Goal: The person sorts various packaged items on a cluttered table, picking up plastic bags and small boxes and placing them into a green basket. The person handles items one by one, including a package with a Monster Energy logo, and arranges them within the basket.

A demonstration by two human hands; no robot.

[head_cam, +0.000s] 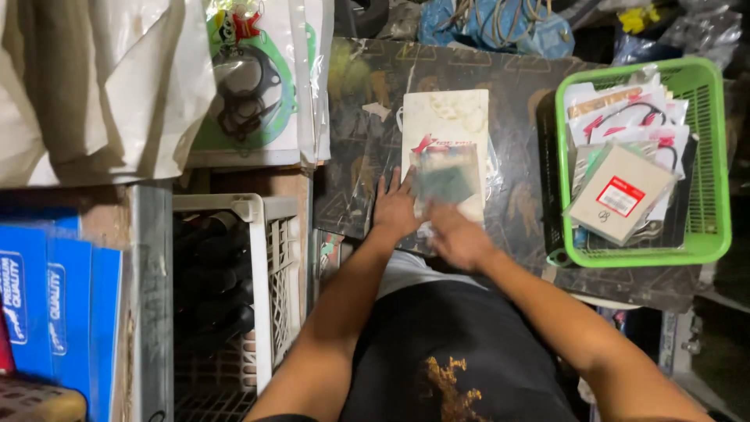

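The left hand (396, 209) lies flat, fingers spread, its grip apart, pressing the lower left edge of a white packet (445, 137) in a clear plastic sleeve; the right hand (459, 238) is blurred, its fingertips at a small greenish packet (446, 181) on top of the white one, and whether that grip is closed on it I cannot tell. The white packet lies flat on the dark patterned desk (516, 101), its long axis running away from the person, the top end pointing to the far edge; it is pale and creased, with a red and dark mark near its middle. The greenish packet covers its lower half, roughly square and hazy. To the right, well apart, a green plastic basket (715, 156) holds a stack of bagged cards with red and black ring shapes, a tan packet with a red-bordered label tilted on top. To the left stands a white crate (266, 234) with dark cylindrical things inside, and beyond it blue cartons (55, 312)
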